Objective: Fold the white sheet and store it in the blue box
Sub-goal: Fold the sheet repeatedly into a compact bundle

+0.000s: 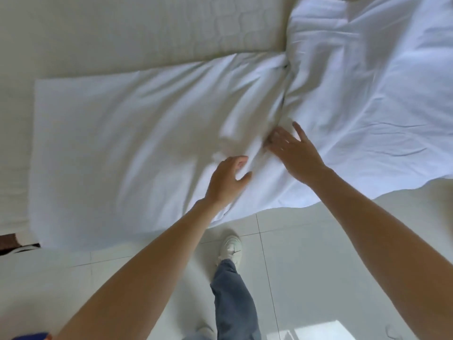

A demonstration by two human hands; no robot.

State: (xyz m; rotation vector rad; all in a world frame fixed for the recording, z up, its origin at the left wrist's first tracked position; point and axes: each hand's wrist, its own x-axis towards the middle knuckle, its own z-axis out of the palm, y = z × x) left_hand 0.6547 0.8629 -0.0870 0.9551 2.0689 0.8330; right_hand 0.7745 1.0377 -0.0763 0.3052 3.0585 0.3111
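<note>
While the left part of the white sheet (pixel 117 133) lies flat and half-folded on the bed (pixel 122 33), the left hand (pixel 226 181) curls its fingers into a bunched ridge and the right hand (pixel 293 154) presses spread fingers beside it — the crumpled right part overhangs the floor (pixel 306 253) and could slide off, undoing the fold.

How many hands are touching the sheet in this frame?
2: the left hand grips a fold of the white fabric sheet near the bed's edge; the right hand lies spread on it, beside the left.
</note>
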